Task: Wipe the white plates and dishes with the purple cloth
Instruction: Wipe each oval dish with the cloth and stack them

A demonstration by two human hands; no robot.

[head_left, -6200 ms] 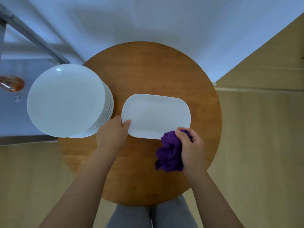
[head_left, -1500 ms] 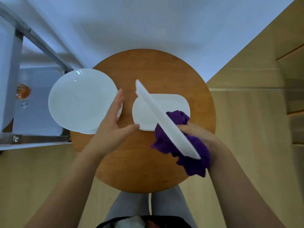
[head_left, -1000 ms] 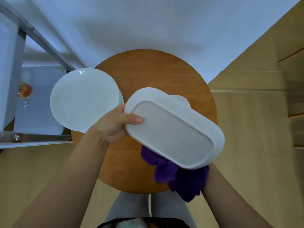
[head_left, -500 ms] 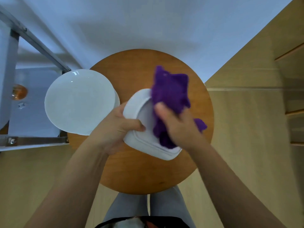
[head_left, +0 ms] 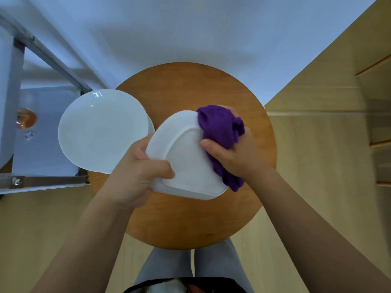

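Note:
A white oblong dish (head_left: 186, 157) is held up above the round wooden table (head_left: 190, 218), its underside facing me. My left hand (head_left: 139, 172) grips its left edge, thumb across the bottom. My right hand (head_left: 234, 153) holds the bunched purple cloth (head_left: 220, 125) against the dish's right side, and the cloth wraps over the far rim. A stack of round white plates (head_left: 101, 130) sits at the table's left edge.
A metal-framed white shelf (head_left: 44, 144) stands left of the table, with a small amber object (head_left: 26, 119) on it. A white wall rises behind. Wooden furniture (head_left: 338, 134) lies to the right. My knees (head_left: 190, 267) are under the table's near edge.
The dish was lifted off the table and turned underside up. Over the last half second my right hand slid the cloth from the dish's middle to its right rim.

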